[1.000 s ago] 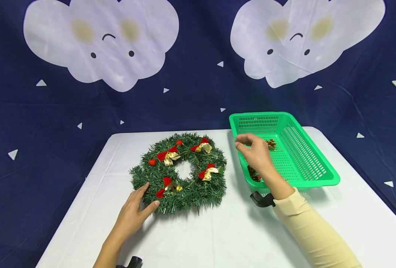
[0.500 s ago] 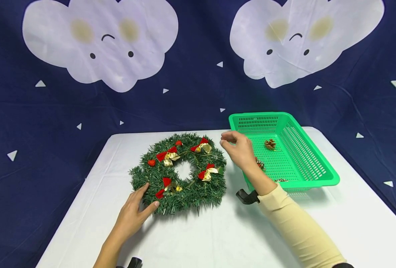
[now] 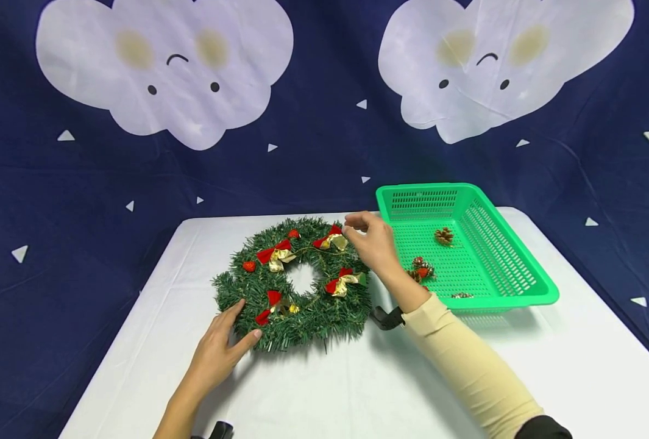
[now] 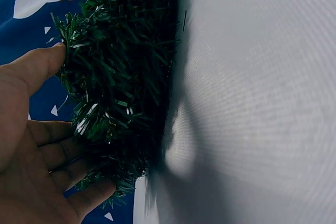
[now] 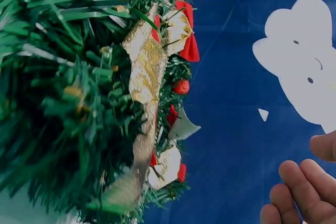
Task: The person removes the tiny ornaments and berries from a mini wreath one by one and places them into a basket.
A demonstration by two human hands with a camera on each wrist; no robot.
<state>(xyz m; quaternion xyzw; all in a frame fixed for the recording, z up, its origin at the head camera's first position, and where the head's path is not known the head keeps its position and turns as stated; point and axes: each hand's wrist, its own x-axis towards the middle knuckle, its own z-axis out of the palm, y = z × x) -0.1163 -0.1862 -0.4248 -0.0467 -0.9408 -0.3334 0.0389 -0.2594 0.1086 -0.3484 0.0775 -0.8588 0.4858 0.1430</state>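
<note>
A green tinsel wreath [image 3: 324, 317] lies on the white-covered table. Bows with red and gold ribbon [image 3: 276, 256] and small red strawberries [image 3: 248, 266] decorate it. My left hand [image 3: 217, 347] rests at its near left edge, thumb and fingers spread against the tinsel. Over the wreath's right upper rim is my right hand [image 3: 372, 241], its fingers bent towards the thumb, the tips close to the upper right bow [image 3: 332, 239]. In the right wrist view a gap shows between thumb and fingers [image 5: 296, 182]; I cannot tell whether something small is held.
A green plastic basket [image 3: 500, 244] stands right of the wreath. Inside lie a brown pine cone [image 3: 443, 236], a frosted cone cluster with red bits [image 3: 424, 268] and a small flat piece [image 3: 461, 296]. A dark blue cloud-patterned curtain [image 3: 324, 164] hangs behind the table.
My right hand has moved left from above the basket to the wreath's upper right rim, uncovering the cones. My left hand and the wreath have stayed in place.
</note>
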